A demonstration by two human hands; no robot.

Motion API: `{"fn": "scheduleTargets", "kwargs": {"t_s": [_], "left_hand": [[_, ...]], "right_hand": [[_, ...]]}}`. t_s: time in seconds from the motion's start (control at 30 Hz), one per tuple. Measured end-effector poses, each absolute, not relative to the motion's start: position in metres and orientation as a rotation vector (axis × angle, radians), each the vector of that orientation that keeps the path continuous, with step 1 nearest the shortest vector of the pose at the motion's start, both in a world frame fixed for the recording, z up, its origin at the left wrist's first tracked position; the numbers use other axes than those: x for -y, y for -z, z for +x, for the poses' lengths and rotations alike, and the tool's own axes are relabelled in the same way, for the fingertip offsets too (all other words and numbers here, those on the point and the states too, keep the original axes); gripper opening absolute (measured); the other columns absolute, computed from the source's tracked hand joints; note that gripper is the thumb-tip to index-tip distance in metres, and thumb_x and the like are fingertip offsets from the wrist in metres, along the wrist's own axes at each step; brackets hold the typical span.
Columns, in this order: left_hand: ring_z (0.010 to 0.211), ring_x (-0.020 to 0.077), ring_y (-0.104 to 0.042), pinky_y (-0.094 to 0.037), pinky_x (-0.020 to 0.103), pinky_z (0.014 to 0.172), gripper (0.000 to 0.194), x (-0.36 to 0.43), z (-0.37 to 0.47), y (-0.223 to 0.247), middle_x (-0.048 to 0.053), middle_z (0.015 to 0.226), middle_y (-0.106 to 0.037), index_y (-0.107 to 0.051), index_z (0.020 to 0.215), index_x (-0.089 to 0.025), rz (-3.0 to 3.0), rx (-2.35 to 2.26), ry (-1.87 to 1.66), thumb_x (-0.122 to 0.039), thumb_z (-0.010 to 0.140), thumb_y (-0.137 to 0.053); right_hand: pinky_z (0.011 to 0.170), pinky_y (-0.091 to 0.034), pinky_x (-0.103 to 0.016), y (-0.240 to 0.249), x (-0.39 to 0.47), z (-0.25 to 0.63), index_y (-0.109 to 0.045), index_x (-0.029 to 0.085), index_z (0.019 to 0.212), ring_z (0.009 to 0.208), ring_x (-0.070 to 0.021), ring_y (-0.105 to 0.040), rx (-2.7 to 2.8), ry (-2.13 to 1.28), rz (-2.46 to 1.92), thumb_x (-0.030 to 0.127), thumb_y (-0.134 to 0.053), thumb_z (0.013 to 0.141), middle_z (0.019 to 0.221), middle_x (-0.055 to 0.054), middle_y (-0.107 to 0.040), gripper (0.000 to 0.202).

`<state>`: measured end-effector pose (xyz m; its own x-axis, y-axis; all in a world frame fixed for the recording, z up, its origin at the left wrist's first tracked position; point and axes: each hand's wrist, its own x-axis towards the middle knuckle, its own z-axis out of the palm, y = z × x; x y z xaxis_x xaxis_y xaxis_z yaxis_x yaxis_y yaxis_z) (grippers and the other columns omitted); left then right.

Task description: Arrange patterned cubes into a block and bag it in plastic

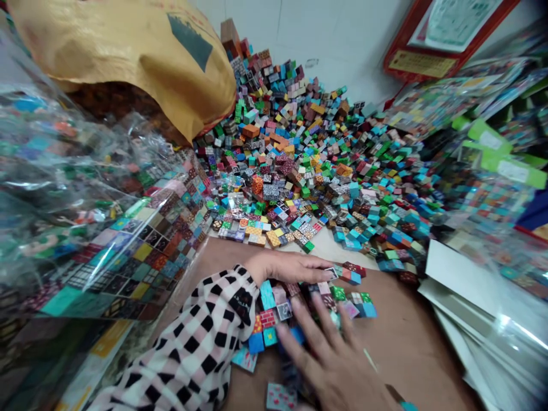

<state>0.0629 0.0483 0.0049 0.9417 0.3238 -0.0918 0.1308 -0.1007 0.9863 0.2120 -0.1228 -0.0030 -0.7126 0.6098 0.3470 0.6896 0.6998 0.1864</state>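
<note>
Small printed cubes (pixel 268 317) lie in a loose cluster on the brown board, in many colours and patterns. My left hand (pixel 287 267), in a checkered sleeve, rests along the cluster's far side with its fingers stretched to the right, touching some cubes. Over the near side, my right hand (pixel 331 359) is spread wide, its fingers apart and slightly blurred above or against the cubes. Part of the cluster is hidden beneath it. One cube with pink spots (pixel 281 395) sits apart near the bottom edge.
A large heap of cubes (pixel 299 148) rises against the white wall behind the brown board (pixel 411 331). A yellow sack (pixel 128 45) and plastic-wrapped cube sheets (pixel 141 251) stand left. White cards (pixel 466 285) and clear bags crowd the right; a red frame (pixel 449 40) is above.
</note>
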Motion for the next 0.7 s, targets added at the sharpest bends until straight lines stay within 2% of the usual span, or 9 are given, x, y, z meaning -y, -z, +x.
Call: {"fn": "scheduleTargets", "kwargs": {"t_s": [0.13,0.27,0.37,0.43,0.5,0.53,0.6,0.7], "left_hand": [[0.142,0.0238,-0.036,-0.023,0.035,0.118,0.073,-0.045,0.068,-0.015,-0.001,0.152,-0.045,-0.054,0.138,-0.032,1.736,-0.244,-0.210,-0.078,0.082,-0.043],[0.141,0.0260,-0.039,-0.026,0.035,0.116,0.082,-0.045,0.065,-0.015,0.001,0.150,-0.048,-0.057,0.136,-0.029,1.675,-0.333,-0.183,-0.084,0.078,-0.038],[0.140,0.0271,-0.038,-0.027,0.037,0.116,0.082,-0.044,0.064,-0.010,0.002,0.145,-0.053,-0.061,0.132,-0.028,1.580,-0.422,-0.206,-0.084,0.077,-0.040],[0.139,0.0278,-0.039,-0.027,0.039,0.115,0.078,-0.043,0.064,-0.005,0.004,0.143,-0.056,-0.062,0.132,-0.027,1.491,-0.455,-0.244,-0.082,0.079,-0.041],[0.139,0.0278,-0.039,-0.027,0.039,0.115,0.075,-0.043,0.064,-0.002,0.003,0.145,-0.054,-0.061,0.132,-0.029,1.440,-0.473,-0.253,-0.081,0.080,-0.044],[0.140,0.0274,-0.038,-0.026,0.038,0.116,0.075,-0.044,0.064,-0.001,0.003,0.147,-0.051,-0.060,0.133,-0.030,1.448,-0.478,-0.243,-0.080,0.079,-0.046],[0.143,0.0265,-0.034,-0.023,0.037,0.117,0.075,-0.045,0.063,0.000,0.002,0.153,-0.044,-0.056,0.136,-0.031,1.516,-0.483,-0.199,-0.078,0.079,-0.050],[0.143,0.0270,-0.034,-0.024,0.037,0.116,0.075,-0.048,0.064,0.001,0.001,0.153,-0.044,-0.054,0.138,-0.031,1.628,-0.469,-0.188,-0.074,0.077,-0.058]], "right_hand": [[0.100,-0.041,-0.061,-0.005,0.124,0.207,-0.041,0.028,0.148,0.129,-0.0411,-0.047,2.724,0.261,-0.919,0.079,-0.047,0.080,0.144,-0.012,-0.052,0.085],[0.100,-0.041,-0.066,-0.019,0.121,0.208,-0.035,0.027,0.151,0.132,-0.0442,-0.045,2.761,0.066,-1.040,0.073,-0.054,0.081,0.149,-0.012,-0.046,0.086],[0.097,-0.043,-0.065,-0.014,0.134,0.206,-0.041,0.029,0.148,0.129,-0.0434,-0.047,2.747,0.244,-1.033,0.060,-0.059,0.084,0.145,-0.013,-0.052,0.073],[0.102,-0.042,-0.058,-0.004,0.147,0.204,-0.045,0.037,0.143,0.133,-0.0372,-0.045,2.723,0.387,-0.918,0.047,-0.060,0.088,0.145,-0.005,-0.053,0.059],[0.109,-0.036,-0.054,0.005,0.156,0.202,-0.047,0.044,0.139,0.138,-0.0316,-0.039,2.680,0.447,-0.811,0.041,-0.060,0.089,0.147,0.003,-0.050,0.052],[0.112,-0.033,-0.053,0.008,0.158,0.203,-0.047,0.045,0.138,0.139,-0.0302,-0.037,2.661,0.446,-0.784,0.041,-0.060,0.090,0.147,0.005,-0.050,0.050],[0.114,-0.029,-0.052,0.010,0.155,0.208,-0.047,0.039,0.140,0.141,-0.0291,-0.034,2.656,0.380,-0.795,0.047,-0.057,0.090,0.147,0.001,-0.050,0.051],[0.115,-0.026,-0.058,0.006,0.141,0.221,-0.039,0.028,0.148,0.145,-0.0325,-0.027,2.643,0.238,-0.902,0.068,-0.044,0.088,0.151,-0.011,-0.044,0.072]]}}
